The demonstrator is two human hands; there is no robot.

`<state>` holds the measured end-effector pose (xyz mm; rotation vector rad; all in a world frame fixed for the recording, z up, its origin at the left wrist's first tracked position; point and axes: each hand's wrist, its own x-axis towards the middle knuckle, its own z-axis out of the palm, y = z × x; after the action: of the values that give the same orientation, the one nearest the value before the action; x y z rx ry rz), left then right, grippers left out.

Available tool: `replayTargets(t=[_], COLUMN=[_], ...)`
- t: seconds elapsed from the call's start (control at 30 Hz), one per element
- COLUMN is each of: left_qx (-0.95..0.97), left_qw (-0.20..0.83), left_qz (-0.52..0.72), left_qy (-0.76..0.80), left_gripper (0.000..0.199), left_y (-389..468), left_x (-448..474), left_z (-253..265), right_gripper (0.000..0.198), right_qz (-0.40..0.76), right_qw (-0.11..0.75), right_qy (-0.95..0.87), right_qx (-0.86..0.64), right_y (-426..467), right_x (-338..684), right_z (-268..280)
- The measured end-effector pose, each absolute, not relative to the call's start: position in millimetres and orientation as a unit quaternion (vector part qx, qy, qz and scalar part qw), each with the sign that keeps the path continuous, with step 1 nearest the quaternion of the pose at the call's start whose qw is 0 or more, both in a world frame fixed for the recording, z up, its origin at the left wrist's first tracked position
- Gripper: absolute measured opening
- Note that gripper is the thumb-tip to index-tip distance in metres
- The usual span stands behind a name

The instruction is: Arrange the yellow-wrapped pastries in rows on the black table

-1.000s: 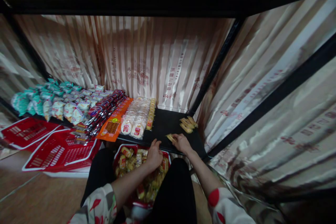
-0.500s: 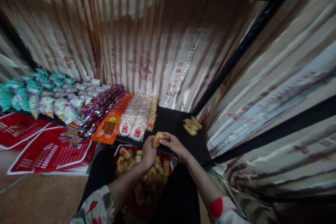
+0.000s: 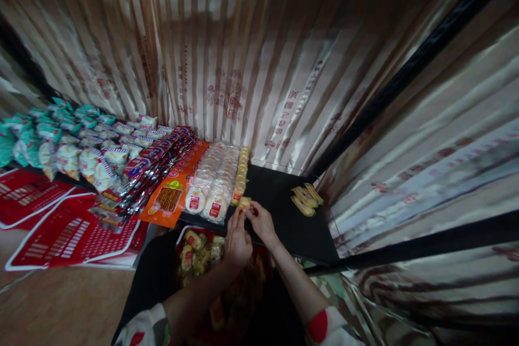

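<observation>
Between my fingertips is a small snack in yellow clear wrapping [image 3: 244, 203], at the near end of a row of similar yellow packets [image 3: 242, 170]. My left hand [image 3: 238, 240] pinches it from the left and front. On its right side, my right hand [image 3: 261, 223] has thumb and fingers closed on it. Below, a red container [image 3: 178, 238] between my knees holds many more of these yellow-wrapped snacks [image 3: 194, 251], partly covered by my left forearm. Just left of the row lie round white wrapped cakes [image 3: 214, 205] in two columns.
The black shelf [image 3: 279, 189] carries several yellow packets [image 3: 305, 199] at its right. Farther left are an orange bag [image 3: 168, 200], dark red packs [image 3: 152, 159], white packs [image 3: 87, 162] and green packs [image 3: 28, 146]. Red baskets [image 3: 77, 232] stand front left. A black post [image 3: 389, 81] slants at the right.
Both hands have moved forward with the yellow snack, from over the shelf's front edge to the near end of the yellow row. The view has shifted slightly.
</observation>
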<state>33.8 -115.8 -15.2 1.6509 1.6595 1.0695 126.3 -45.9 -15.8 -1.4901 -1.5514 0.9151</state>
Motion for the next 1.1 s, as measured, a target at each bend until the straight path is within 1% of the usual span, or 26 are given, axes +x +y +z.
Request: replayTargets(t=[0.13, 0.23, 0.4, 0.53, 0.83, 0.97, 1.1], left_qx=[0.617, 0.611, 0.612, 0.611, 0.615, 0.61, 0.595], left_qw=[0.273, 0.28, 0.289, 0.277, 0.251, 0.26, 0.249], left_qz=[0.385, 0.395, 0.41, 0.414, 0.422, 0.424, 0.462], left_qy=[0.63, 0.626, 0.611, 0.615, 0.617, 0.617, 0.609], left_gripper=[0.067, 0.069, 0.068, 0.065, 0.063, 0.063, 0.061], left_y=[-109, -103, -99, -94, -93, -92, -88], left_x=[30, 26, 23, 22, 23, 25, 26], left_z=[-16, -20, -30, -36, -41, -44, -57], right_gripper=[0.015, 0.017, 0.022, 0.032, 0.031, 0.032, 0.033], right_qz=[0.272, 0.244, 0.27, 0.263, 0.218, 0.226, 0.266], right_qw=[0.352, 0.361, 0.401, 0.419, 0.371, 0.372, 0.372], right_qy=[-0.656, -0.667, -0.652, -0.642, -0.663, -0.659, -0.648], right_qx=[-0.609, -0.604, -0.584, -0.586, -0.612, -0.614, -0.609], right_y=[-40, -36, -34, -34, -34, -31, -27], right_x=[120, 113, 104, 102, 102, 102, 101], right_z=[-11, -12, -21, -26, -21, -22, -25])
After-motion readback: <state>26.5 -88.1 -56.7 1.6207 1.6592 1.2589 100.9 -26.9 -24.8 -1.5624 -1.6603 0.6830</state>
